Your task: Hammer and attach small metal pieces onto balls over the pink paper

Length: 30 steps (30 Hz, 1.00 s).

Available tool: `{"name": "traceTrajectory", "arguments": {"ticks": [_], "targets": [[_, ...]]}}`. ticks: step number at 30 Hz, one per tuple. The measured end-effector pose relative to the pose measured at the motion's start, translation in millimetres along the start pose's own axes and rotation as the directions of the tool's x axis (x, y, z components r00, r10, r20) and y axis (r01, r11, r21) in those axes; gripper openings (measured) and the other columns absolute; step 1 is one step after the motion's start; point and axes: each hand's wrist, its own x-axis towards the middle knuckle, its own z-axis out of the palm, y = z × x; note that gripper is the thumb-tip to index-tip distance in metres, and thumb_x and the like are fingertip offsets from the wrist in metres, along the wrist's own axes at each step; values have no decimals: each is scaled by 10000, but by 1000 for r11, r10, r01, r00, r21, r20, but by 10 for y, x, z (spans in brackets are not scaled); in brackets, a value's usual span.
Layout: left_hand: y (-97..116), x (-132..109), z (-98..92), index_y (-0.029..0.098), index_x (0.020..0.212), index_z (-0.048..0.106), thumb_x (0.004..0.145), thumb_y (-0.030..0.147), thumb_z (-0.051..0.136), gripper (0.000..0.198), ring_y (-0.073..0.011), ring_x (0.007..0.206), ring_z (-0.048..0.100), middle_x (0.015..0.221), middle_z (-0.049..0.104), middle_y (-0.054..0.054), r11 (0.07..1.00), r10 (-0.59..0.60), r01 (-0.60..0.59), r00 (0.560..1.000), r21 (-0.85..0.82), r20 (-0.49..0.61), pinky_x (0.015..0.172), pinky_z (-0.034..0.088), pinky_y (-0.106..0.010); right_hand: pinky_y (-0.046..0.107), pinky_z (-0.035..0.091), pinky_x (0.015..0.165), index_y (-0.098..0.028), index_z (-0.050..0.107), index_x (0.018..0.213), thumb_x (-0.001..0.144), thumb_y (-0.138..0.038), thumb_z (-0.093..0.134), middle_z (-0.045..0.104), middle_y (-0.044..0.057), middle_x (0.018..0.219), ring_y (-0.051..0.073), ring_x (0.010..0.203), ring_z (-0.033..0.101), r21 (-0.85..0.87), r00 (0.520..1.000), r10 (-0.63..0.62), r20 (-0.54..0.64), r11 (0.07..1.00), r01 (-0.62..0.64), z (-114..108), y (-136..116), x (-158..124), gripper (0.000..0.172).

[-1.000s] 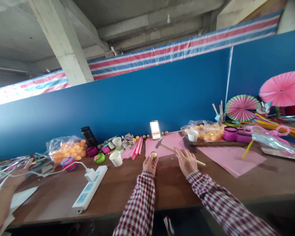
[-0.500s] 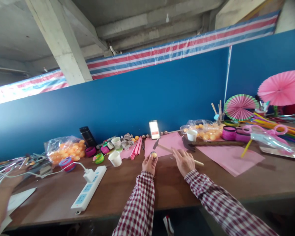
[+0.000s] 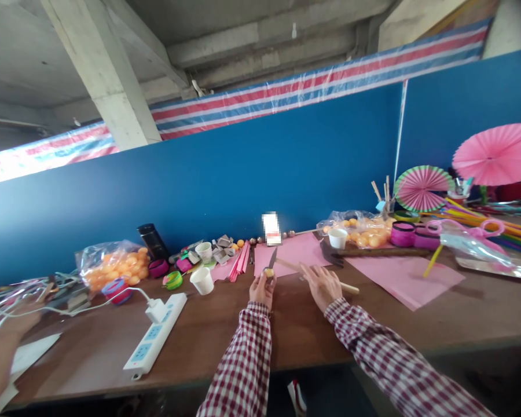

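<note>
Left hand [image 3: 261,288] pinching some small round thing [image 3: 268,271], right hand [image 3: 323,285] gripping a hammer [image 3: 289,265], back from the bench's [image 3: 304,336] front edge.

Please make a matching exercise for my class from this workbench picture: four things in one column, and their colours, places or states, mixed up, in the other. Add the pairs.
Column one
1. Checked-sleeved left hand
2. Checked-sleeved right hand
3. Power strip
4. Tall cylinder

Column two
A. White, with a plug in it
B. Over the wooden handle of a hammer
C. Black, beside a bag of orange balls
D. Holding a small round object

Right pairs: 1-D, 2-B, 3-A, 4-C
</note>
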Motion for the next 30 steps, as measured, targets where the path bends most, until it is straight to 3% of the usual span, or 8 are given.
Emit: {"name": "traceTrajectory", "arguments": {"ticks": [4,10,18,24,30], "targets": [[-20,27,-21,79,714,584,683,122,594,54,-163,698,631,736,652,-103,1000,5,-5,1000,1,-16,689,520,-298,265,254,657,-276,369,1215,846,-261,370,556,41,883,145,794,467,14,999,41,-21,999,-41,-14,0,-1,369],[-19,35,-32,97,748,580,661,107,615,95,-158,707,630,764,651,-98,1000,2,-2,1000,20,-15,699,516,-298,268,249,652,-295,351,1225,842,-250,381,563,38,869,142,770,467,2,1000,-14,1,1000,14,-34,-29,1,387],[-24,33,-29,121,795,575,673,107,603,126,-132,720,622,797,646,-78,999,3,-3,1000,37,4,695,508,-261,265,258,667,-271,381,1207,852,-263,346,552,39,862,150,788,460,20,994,95,-61,995,-94,-33,15,-1,356],[-20,4,-8,145,879,570,659,90,614,231,-119,713,619,821,637,-69,996,3,-7,999,89,45,696,502,-253,269,247,669,-293,323,1244,840,-219,382,554,36,865,141,778,455,-15,999,1,-40,1000,-2,-41,-28,2,415],[-20,-26,28,140,861,573,617,7,620,282,-138,758,618,832,632,-68,995,38,-40,999,92,24,770,478,-293,272,253,674,-292,325,1245,850,-237,362,553,37,883,143,789,453,-12,999,-5,-48,1000,4,-69,-30,2,400]]}}
